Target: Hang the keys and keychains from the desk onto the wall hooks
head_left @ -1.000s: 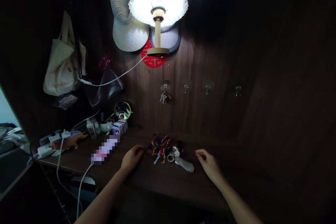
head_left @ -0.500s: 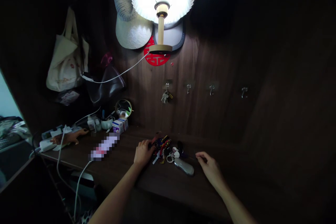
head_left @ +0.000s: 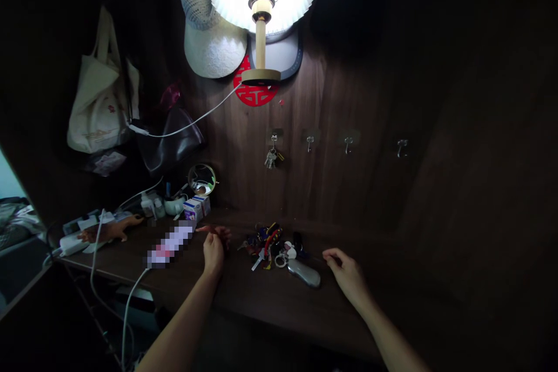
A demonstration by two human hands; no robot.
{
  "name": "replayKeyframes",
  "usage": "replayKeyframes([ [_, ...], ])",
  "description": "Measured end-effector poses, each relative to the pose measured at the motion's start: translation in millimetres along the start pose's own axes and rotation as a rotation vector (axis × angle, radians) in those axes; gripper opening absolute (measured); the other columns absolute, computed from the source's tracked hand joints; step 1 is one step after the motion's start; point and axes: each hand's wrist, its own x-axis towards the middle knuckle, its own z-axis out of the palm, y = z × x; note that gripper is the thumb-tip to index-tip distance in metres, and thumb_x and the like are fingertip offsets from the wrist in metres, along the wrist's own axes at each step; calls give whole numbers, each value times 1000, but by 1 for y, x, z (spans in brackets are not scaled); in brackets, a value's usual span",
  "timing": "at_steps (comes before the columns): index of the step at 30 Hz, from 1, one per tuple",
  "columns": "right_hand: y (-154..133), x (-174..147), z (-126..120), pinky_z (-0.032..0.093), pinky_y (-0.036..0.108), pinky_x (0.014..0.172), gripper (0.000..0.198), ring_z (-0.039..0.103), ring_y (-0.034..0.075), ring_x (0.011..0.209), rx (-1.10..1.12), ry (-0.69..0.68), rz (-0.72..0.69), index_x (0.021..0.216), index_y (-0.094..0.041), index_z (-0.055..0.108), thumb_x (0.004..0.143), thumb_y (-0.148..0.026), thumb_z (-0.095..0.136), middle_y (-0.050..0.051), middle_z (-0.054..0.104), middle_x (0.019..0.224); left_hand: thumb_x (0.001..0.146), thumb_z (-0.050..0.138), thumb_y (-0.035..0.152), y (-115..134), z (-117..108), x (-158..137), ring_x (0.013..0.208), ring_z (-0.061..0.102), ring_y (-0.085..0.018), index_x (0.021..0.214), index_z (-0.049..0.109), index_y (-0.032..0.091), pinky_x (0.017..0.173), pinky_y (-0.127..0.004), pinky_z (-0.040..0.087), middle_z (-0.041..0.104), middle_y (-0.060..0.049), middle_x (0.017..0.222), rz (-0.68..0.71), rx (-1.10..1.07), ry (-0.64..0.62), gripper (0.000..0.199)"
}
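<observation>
My left hand [head_left: 213, 252] is closed on a reddish-brown, strap-like thing [head_left: 221, 232], held left of the pile and partly covered by my fingers. On the dark wooden shelf lies a tangle of keys and colourful key rings [head_left: 265, 244], with red, yellow and blue bits among them. A grey oval fob [head_left: 304, 272] with a metal ring lies at its right side. My right hand [head_left: 347, 272] rests right of the pile, thumb and fingers drawn together; whether anything thin sits between the tips is too dark to make out.
Several metal hooks [head_left: 348, 146] line the back wall, a bunch of keys [head_left: 271, 157] hanging from the leftmost. Above is a lit lamp [head_left: 260, 40]. Left on the shelf are a small mirror [head_left: 201, 178], boxes [head_left: 196, 207], a brown animal figure [head_left: 111, 229] and a white cable [head_left: 126, 314].
My left hand has drawn away from the pile to the left, taking the reddish-brown thing along. My right hand has hardly moved. The whole view has shifted slightly.
</observation>
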Motion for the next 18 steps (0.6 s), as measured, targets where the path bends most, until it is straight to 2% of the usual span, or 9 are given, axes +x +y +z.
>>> replayKeyframes([
  [3, 1, 0, 0, 46, 33, 68, 24, 64, 23, 74, -3, -1, 5, 73, -24, 64, 71, -40, 47, 4, 71, 80, 76, 39, 55, 1, -7, 6, 66, 67, -17, 90, 56, 12, 56, -27, 51, 68, -11, 83, -24, -67, -62, 48],
  [5, 1, 0, 1, 46, 33, 69, 24, 65, 23, 76, 11, -1, 4, 73, -24, 64, 71, -41, 47, 4, 71, 80, 75, 44, 53, 2, -12, 9, 70, 68, -19, 92, 56, 11, 61, -30, 53, 69, -12, 83, -59, -127, -160, 46],
  [7, 1, -1, 1, 46, 33, 69, 24, 65, 24, 77, 28, 2, 3, 73, -24, 64, 71, -41, 47, 4, 71, 81, 76, 46, 50, 3, -16, 9, 74, 68, -21, 96, 56, 11, 63, -31, 54, 70, -13, 87, -90, -152, -260, 45],
  [9, 0, -1, 1, 46, 33, 69, 25, 64, 24, 78, 33, 2, 12, 73, -24, 64, 70, -42, 47, 4, 71, 82, 77, 47, 46, 5, -17, 7, 80, 68, -21, 103, 54, 12, 67, -31, 54, 69, -13, 95, -90, -128, -304, 43],
  [14, -3, -2, 0, 46, 34, 70, 24, 65, 24, 78, 36, 3, 21, 72, -24, 63, 70, -42, 47, 5, 71, 80, 77, 49, 32, 8, -18, 0, 99, 63, -20, 121, 47, 15, 80, -29, 51, 65, -11, 112, 38, 22, -267, 47],
  [18, -2, -3, 0, 47, 33, 69, 24, 65, 23, 77, 33, 12, -1, 72, -24, 63, 71, -41, 47, 4, 71, 80, 75, 47, 27, 6, -21, 1, 100, 62, -20, 115, 50, 15, 86, -31, 48, 64, -11, 111, 95, 46, -186, 42],
])
